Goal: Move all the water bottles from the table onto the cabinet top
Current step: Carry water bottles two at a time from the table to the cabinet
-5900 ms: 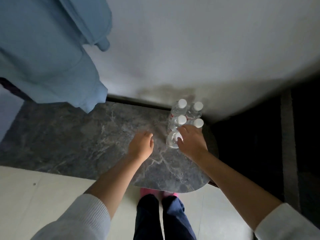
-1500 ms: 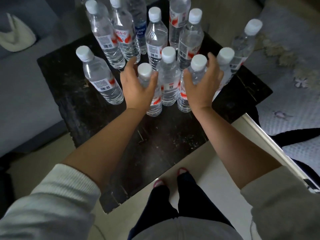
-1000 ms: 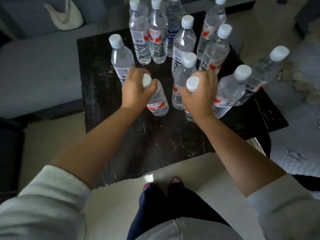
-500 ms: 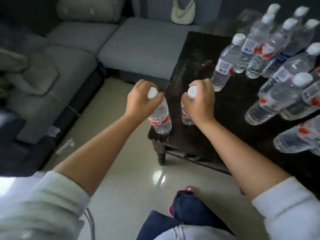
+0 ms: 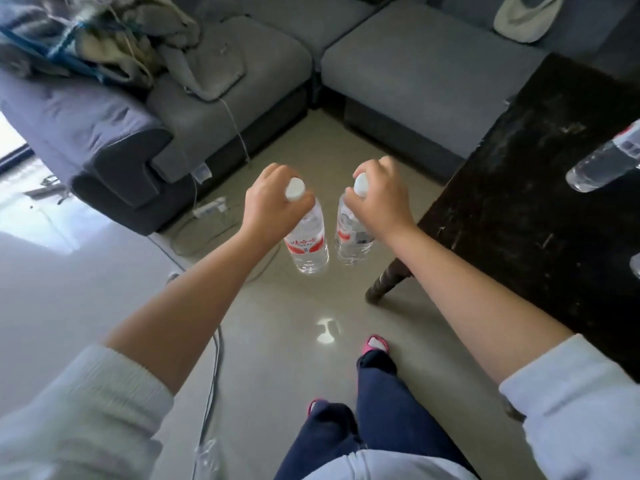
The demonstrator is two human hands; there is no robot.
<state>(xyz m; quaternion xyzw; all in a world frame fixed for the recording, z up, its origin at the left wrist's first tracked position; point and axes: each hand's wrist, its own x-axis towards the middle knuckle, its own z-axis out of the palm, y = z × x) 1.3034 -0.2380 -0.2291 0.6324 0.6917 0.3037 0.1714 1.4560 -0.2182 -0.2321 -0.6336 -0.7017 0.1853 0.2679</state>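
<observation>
Pale glossy floor (image 5: 270, 344) nearest, with a light glare spot, the person's dark trousers and pink slippers (image 5: 374, 344) stepping on it, and a cable (image 5: 214, 358) running along it on the left; above the floor, both hands carry bottles clear of the table: left hand (image 5: 270, 206) clamped round the neck of a clear bottle with red label (image 5: 306, 242), right hand (image 5: 379, 199) clamped round the neck of a second bottle (image 5: 351, 237), both hanging upright, just beside each other, white caps showing; dark worn table (image 5: 540, 188) sits to the right with one leg visible, and at least one more bottle (image 5: 602, 161) lies at its right edge, another sliver lower at the frame edge, so the table is not yet cleared; cabinet top not in view, cannot tell how many bottles are on it; judged stage: mid-carry of two bottles, placing them left to do, plus more trips for what's on the table; farther back a grey sectional sofa (image 5: 408, 64) wraps the corner, crumpled blankets and clothes (image 5: 114, 39) piled on its left seat, a pale hat-like item (image 5: 523, 15) on the far right seat, a power strip (image 5: 209, 209) on the floor by the sofa base, bright daylight at far left
</observation>
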